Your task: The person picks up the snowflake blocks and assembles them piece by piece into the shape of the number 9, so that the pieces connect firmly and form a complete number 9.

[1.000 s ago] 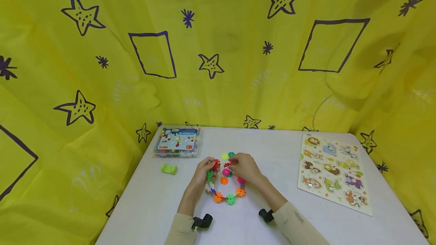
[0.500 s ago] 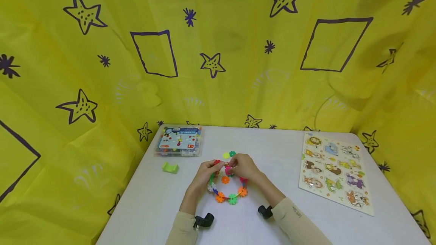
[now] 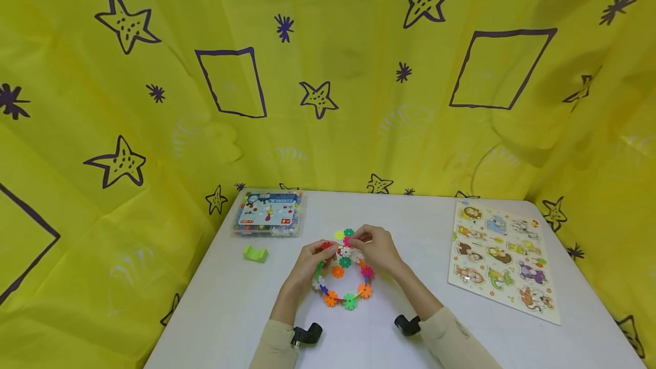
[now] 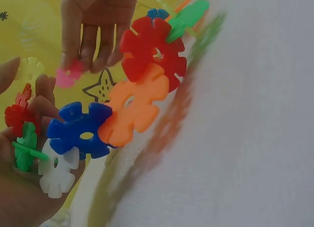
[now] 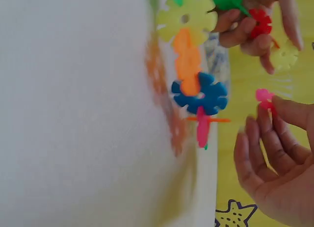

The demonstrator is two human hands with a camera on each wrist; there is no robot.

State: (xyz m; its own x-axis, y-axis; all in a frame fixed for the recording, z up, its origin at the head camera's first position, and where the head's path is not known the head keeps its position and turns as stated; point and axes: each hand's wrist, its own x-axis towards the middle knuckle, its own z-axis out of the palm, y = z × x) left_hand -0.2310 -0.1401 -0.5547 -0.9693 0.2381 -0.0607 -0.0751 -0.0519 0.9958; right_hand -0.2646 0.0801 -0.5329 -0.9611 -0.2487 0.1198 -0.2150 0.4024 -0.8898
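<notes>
My left hand (image 3: 304, 266) grips one end of a curved chain of notched plastic flower discs. In the left wrist view its blue disc (image 4: 81, 126), orange disc (image 4: 132, 107) and red disc (image 4: 152, 48) interlock edge to edge, hanging close over the table. A pale yellow disc (image 5: 284, 55) sticks out at the left fingertips, beside a red disc (image 5: 260, 23). Between thumb and fingertips, my right hand (image 3: 379, 249) pinches a pink flower disc (image 5: 265, 97), apart from the yellow one. The chain's other end shows a pink disc (image 5: 202, 129) joined to a blue one (image 5: 201, 93).
Loose discs lie within and behind the chain, among them an orange disc (image 3: 337, 271) and a green disc (image 3: 349, 232). A clear labelled box (image 3: 269, 212) and a light green block (image 3: 254, 253) sit left; an animal puzzle board (image 3: 499, 261) lies right.
My right hand has drawn back slightly to the right and away from the left hand, uncovering white discs between them. The left hand moved in toward the right, then stayed nearly still.
</notes>
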